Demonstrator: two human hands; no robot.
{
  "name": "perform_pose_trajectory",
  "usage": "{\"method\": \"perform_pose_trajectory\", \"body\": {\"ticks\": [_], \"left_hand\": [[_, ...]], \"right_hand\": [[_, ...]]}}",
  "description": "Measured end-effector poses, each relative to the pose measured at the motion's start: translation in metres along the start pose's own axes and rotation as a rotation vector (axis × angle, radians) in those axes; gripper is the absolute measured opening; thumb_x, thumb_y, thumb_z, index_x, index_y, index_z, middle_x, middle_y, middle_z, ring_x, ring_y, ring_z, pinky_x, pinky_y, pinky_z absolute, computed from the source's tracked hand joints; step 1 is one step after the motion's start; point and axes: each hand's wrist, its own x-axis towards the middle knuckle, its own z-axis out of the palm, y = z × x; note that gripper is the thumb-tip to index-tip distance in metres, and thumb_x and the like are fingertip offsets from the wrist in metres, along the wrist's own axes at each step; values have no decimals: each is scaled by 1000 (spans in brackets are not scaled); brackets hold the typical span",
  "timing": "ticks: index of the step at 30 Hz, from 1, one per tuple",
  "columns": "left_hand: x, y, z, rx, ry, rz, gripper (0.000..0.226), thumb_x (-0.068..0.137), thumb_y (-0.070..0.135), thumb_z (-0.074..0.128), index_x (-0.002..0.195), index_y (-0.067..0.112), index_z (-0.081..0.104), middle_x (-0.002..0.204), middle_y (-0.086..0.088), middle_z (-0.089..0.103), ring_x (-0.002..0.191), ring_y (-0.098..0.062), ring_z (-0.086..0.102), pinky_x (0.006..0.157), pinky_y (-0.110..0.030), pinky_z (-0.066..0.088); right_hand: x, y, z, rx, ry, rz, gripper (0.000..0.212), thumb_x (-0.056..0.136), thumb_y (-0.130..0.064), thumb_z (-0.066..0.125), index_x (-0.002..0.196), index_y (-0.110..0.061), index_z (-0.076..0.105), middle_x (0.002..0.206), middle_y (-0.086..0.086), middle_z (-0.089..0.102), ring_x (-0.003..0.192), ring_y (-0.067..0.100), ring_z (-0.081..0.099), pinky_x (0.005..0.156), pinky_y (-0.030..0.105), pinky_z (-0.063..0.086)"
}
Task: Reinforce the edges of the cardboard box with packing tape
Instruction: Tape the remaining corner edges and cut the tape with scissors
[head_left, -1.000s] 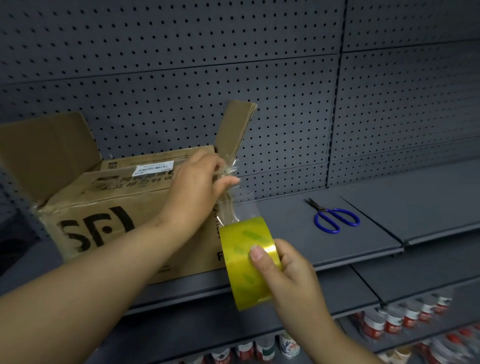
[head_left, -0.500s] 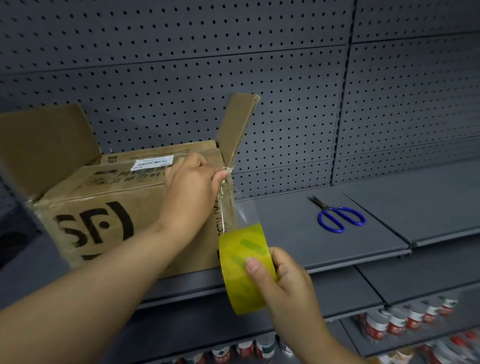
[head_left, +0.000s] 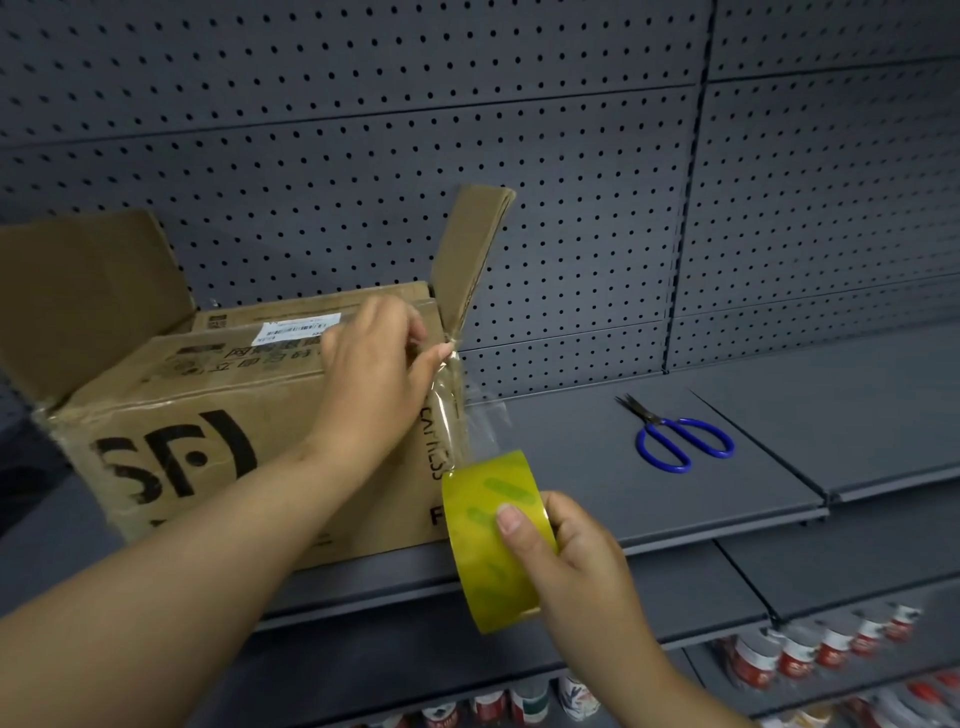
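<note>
Cardboard box (head_left: 208, 441) stands toward the left end of the grey shelf (head_left: 571, 467), close to its front edge, with both side flaps raised. The left hand (head_left: 374, 374) pinches the free end of the clear tape strip (head_left: 457, 410) at the box's top right front corner. The strip runs down that vertical edge to the yellow tape roll (head_left: 488, 519), gripped by the right hand (head_left: 566, 561), thumb on its outer face. Blue-handled scissors (head_left: 675, 439) lie well to the right.
</note>
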Motion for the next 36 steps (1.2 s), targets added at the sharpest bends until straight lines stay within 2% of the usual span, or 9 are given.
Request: {"method": "perform_pose_trajectory", "body": {"ticks": [2, 5, 13, 17, 20, 27, 29, 33, 36], "left_hand": [[2, -5, 5, 35, -4, 199, 6, 82, 14, 63, 82, 16, 57, 86, -1, 52, 83, -20, 50, 81, -29, 24], [1, -19, 7, 198, -54, 440, 22, 74, 1, 67, 92, 15, 66, 95, -5, 61, 92, -23, 47, 77, -37, 39], [13, -42, -7, 432, -53, 896, 33, 85, 4, 53, 115, 11, 63, 107, -8, 68, 104, -23, 49, 83, -33, 35], [15, -35, -12, 494, -17, 932, 30, 90, 4, 48, 111, 14, 67, 101, -4, 70, 99, -22, 56, 81, -30, 35], [16, -30, -12, 482, -49, 882, 24, 85, 3, 48, 104, 14, 58, 95, -6, 70, 97, -20, 48, 80, -30, 33], [25, -25, -20, 504, -121, 946, 24, 86, 2, 47, 92, 8, 70, 85, -7, 68, 78, -25, 64, 83, -32, 38], [28, -22, -22, 514, -99, 1006, 30, 90, 1, 42, 87, 8, 71, 79, -6, 66, 73, -25, 61, 81, -32, 40], [36, -17, -23, 514, -64, 1135, 27, 84, -2, 41, 80, 11, 65, 84, -6, 66, 84, -23, 44, 81, -31, 38], [43, -21, -19, 474, -142, 1280, 24, 89, 2, 43, 87, 16, 62, 104, -4, 68, 110, -22, 50, 101, -32, 33]], "right_hand": [[2, -3, -1, 28, -17, 16, 49, 70, -62, 59, 80, -14, 64, 78, 8, 69, 69, 22, 64, 65, 42, 53], [5, -5, -3, 87, -61, 47, 42, 73, -58, 58, 74, -16, 63, 64, -2, 65, 61, 9, 59, 58, 31, 50], [23, -1, -8, 209, -160, 114, 55, 68, -59, 58, 74, -4, 56, 65, 6, 51, 64, 18, 47, 62, 32, 40], [38, -2, -10, 206, -220, 164, 67, 66, -64, 58, 80, 1, 57, 71, 13, 50, 67, 23, 48, 64, 36, 41], [48, -4, -12, 183, -244, 161, 60, 62, -69, 58, 82, -13, 61, 72, 12, 48, 67, 23, 47, 65, 36, 38], [62, -8, -16, 206, -298, 186, 41, 84, -48, 57, 59, -16, 60, 50, -4, 56, 49, 13, 53, 55, 26, 41], [65, -10, -15, 224, -312, 203, 37, 88, -41, 53, 64, -14, 65, 53, -4, 61, 49, 10, 56, 54, 24, 44], [70, -11, -14, 229, -306, 239, 33, 85, -42, 56, 78, -11, 66, 66, 7, 62, 57, 16, 59, 59, 27, 47], [73, -12, -14, 247, -297, 256, 33, 83, -42, 58, 78, -10, 65, 68, 9, 60, 57, 16, 58, 59, 26, 46]]}}
